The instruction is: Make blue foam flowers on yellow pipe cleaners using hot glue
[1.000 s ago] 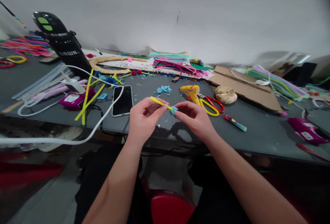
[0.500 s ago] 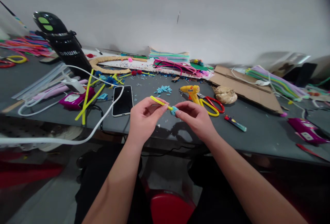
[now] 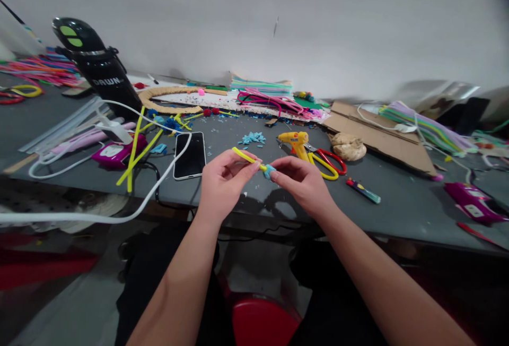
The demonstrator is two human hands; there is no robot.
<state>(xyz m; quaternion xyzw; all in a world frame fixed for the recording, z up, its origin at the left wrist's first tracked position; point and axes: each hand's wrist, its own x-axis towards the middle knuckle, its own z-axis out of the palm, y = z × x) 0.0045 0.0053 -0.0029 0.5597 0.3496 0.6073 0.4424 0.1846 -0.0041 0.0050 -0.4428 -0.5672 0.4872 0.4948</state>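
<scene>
My left hand (image 3: 223, 182) pinches a slim yellow chenille-like stem (image 3: 243, 155), my right hand (image 3: 301, 182) the small blue cluster (image 3: 269, 171) at its right end; apparently I'm joining them, next needing steady pressure.

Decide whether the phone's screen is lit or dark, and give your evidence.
Dark: the phone lies face up, its screen plain black with no picture showing. Whether it is powered off, I cannot tell.

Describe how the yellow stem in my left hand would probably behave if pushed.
The yellow stem is probably fairly stiff, since its free end juts past your left hand without drooping. It looks slim, so likely light. The blue cluster at its other end may be fragile, as it seems built of small pieces.
</scene>
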